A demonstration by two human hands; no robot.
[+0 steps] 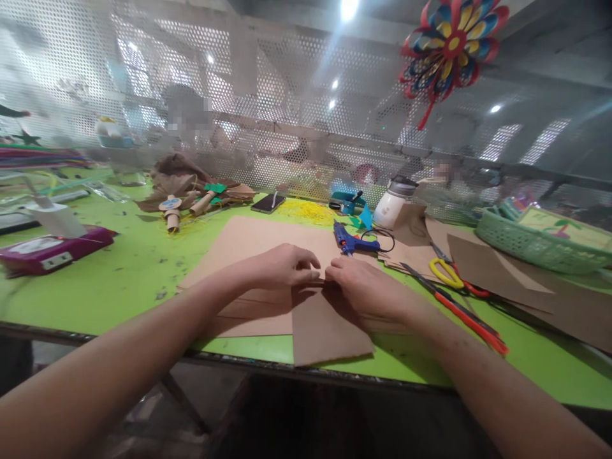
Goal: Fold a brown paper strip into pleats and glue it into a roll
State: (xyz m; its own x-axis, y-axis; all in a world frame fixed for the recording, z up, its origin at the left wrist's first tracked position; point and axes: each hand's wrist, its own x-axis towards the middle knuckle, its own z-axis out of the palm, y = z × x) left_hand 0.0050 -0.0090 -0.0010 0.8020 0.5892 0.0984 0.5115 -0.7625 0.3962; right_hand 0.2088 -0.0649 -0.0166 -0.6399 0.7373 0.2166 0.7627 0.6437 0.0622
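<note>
In the head view a small piece of brown paper [329,335] lies over larger brown paper sheets [248,239], its near end reaching past the table's front edge. My left hand [282,268] is curled at its far edge, with thumb and fingertips on the narrow folded or rolled part. My right hand [363,284] pinches that same edge from the other side, close to the left fingertips. The fingers partly hide the exact shape of the fold. Just beyond my right hand rests a blue hot glue gun [351,241] with its nozzle toward me.
On the right lie an orange-handled cutter [471,322], yellow-handled scissors [447,273], more brown paper [497,268] and a green basket [540,242]. A white bottle [394,203] and a phone [268,203] stand or lie behind. A purple power strip [60,248] is at left.
</note>
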